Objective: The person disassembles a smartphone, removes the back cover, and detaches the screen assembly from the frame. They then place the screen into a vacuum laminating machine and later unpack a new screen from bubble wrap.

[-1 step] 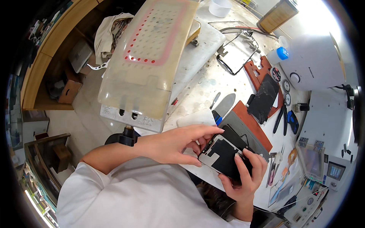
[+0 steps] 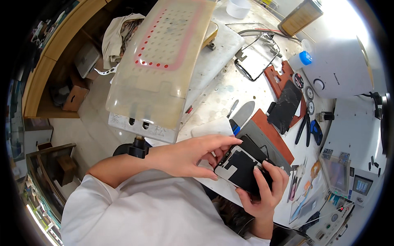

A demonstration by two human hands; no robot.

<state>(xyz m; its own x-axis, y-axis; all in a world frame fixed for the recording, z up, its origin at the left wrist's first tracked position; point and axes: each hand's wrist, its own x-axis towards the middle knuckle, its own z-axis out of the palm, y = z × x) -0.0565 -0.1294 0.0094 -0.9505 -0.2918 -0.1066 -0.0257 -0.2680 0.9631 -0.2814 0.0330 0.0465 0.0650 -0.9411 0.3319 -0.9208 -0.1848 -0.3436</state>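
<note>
Pinching black phone screen panel (image 2: 243, 169), both hands' grip closed.

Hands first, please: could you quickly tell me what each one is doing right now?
Left hand: fingers pinched on the upper edge of the black phone screen panel.
Right hand: closed around the panel's lower end, holding it from below.

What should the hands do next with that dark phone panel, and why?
Probably peel gently at the corner. The right hand grips the panel from below, and the left hand pinches its upper corner, fingertips already on the edge.
</note>
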